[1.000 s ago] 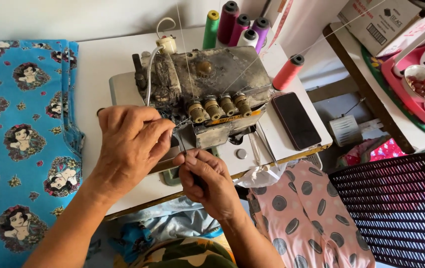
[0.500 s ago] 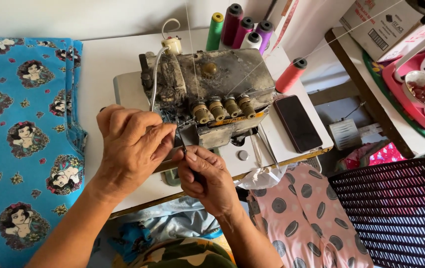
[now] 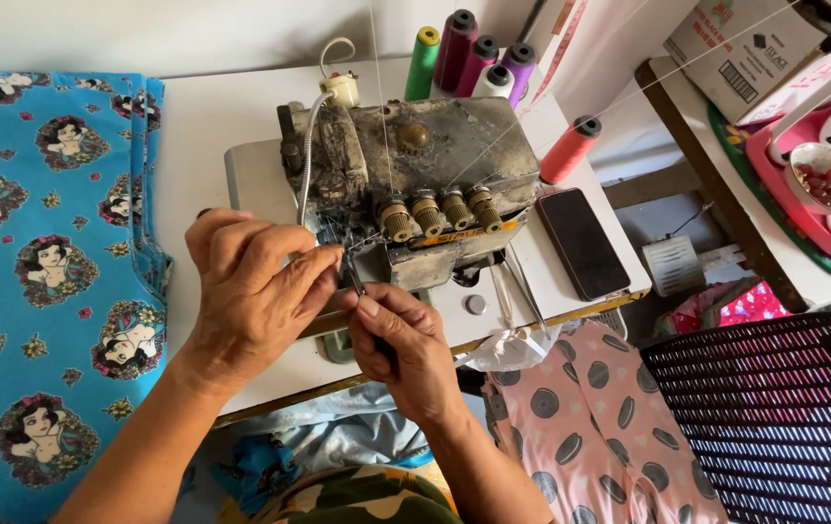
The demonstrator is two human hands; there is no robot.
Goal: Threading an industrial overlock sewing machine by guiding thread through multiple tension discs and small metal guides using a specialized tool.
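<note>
your left hand point(image 3: 255, 291) pinched together on thread at the needle area | right hand point(image 3: 406, 344) clamped on tweezers point(image 3: 355, 281), tips touching left fingertips | overlock machine point(image 3: 411, 180) far-centre on tabletop point(image 3: 202, 126) | since a second ago hands barely shifted; threading looks ongoing

Overlock machine point(image 3: 425, 184) just beyond the left hand point(image 3: 255, 291); fabric point(image 3: 42, 281) left of it, phone point(image 3: 581, 243) well right.

Needle area hidden behind left hand point(image 3: 255, 291)
</note>
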